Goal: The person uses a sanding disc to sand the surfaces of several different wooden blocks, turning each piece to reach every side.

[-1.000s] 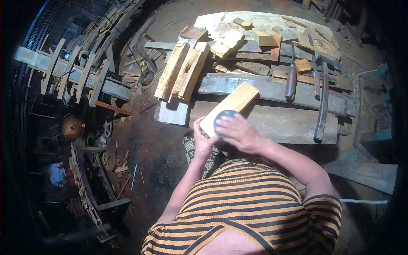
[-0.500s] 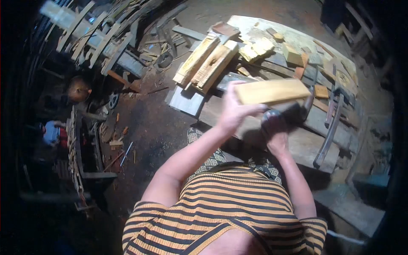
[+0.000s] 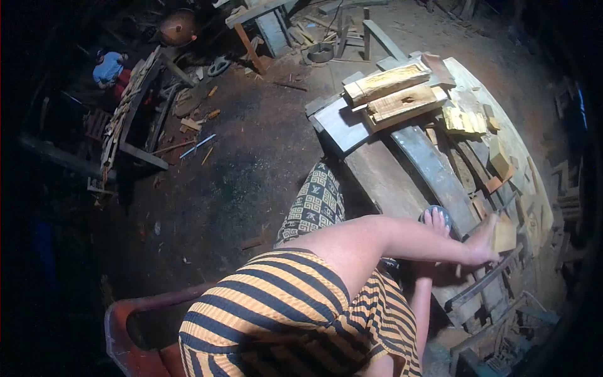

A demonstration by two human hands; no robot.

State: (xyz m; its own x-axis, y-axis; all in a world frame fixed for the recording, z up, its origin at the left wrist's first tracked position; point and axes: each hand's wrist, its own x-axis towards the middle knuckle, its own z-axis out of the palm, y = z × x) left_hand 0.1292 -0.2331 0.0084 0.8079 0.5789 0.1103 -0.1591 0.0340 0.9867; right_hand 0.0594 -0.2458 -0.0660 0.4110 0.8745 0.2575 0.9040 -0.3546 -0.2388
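Note:
My left arm reaches across my body to the right. My left hand (image 3: 482,244) is closed on a pale wooden block (image 3: 504,234), whose near end shows at the right side of the bench. Partly behind that forearm is my right hand (image 3: 435,221), with its fingers curled over a dark tool with a rounded end (image 3: 443,215). My left arm hides the rest of this tool, so its kind does not show. Planks of the workbench (image 3: 392,179) lie beneath both hands.
Two rough timber pieces (image 3: 402,103) lie at the bench's far end, near a yellowish split chunk (image 3: 465,120) and a small block (image 3: 499,157). A red chair (image 3: 116,333) is at lower left. Another person (image 3: 112,69) is at far left, beside a wood-piled rack (image 3: 129,107).
My left hand has carried the wooden block rightward, across my right arm. My right hand still grips the dark tool. The whole view has turned, so the bench appears farther right.

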